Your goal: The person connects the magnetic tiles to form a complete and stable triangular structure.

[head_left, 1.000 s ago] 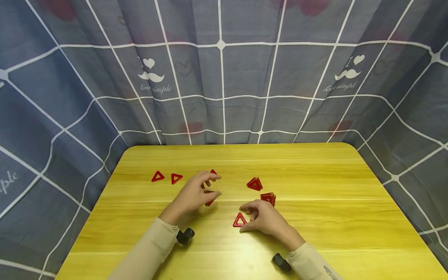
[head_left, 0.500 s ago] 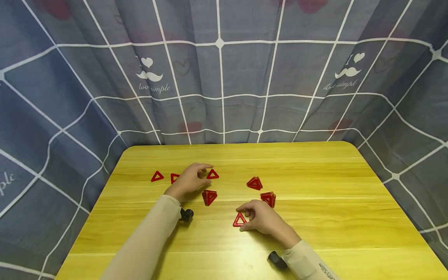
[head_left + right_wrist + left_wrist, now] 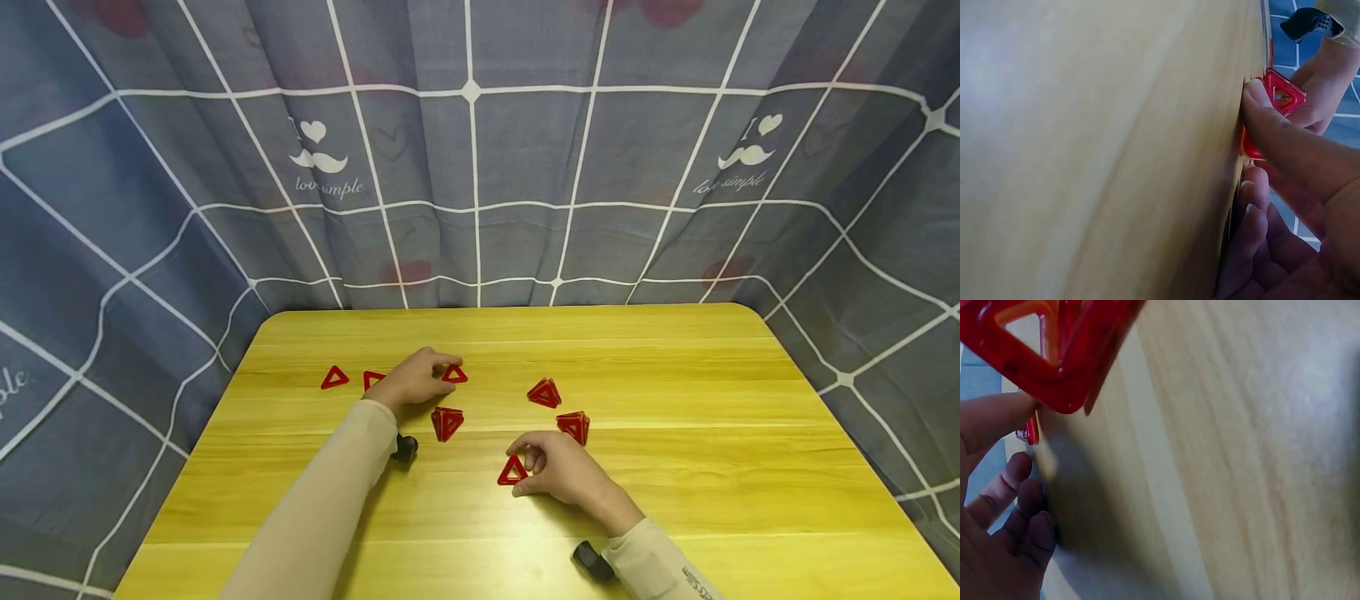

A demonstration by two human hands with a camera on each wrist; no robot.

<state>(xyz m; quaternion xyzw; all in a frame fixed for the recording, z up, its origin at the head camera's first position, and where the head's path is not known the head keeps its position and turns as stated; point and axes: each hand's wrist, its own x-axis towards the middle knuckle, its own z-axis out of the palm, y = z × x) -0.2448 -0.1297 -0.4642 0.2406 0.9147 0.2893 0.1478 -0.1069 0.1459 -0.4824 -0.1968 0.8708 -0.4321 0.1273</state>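
Observation:
In the head view, my left hand (image 3: pixel 411 378) pinches a small red triangular frame (image 3: pixel 454 381) lying flat at the back, its index finger at the top corner and its thumb at the near edge. My right hand (image 3: pixel 564 468) pinches another red triangular frame (image 3: pixel 512 482) between thumb and index finger, nearer the front. A stack of red triangles (image 3: pixel 447 425) lies just below the left hand. It looms large as red see-through plastic (image 3: pixel 1063 394) in the left wrist view. In the right wrist view, the right thumb (image 3: pixel 1272 122) partly hides the held triangle (image 3: pixel 1251 149).
Two more stacks of red triangles (image 3: pixel 543 392) (image 3: pixel 573 426) lie right of centre. Single triangles (image 3: pixel 334 385) (image 3: pixel 368 381) lie at the back left, one partly covered by the left hand. A grey-blue checked curtain (image 3: pixel 480 167) hangs around the wooden table (image 3: pixel 712 467).
My left hand has moved back and left, past the stack, and its fingers have closed in around the rear single triangle. My right hand has stayed almost still at its triangle.

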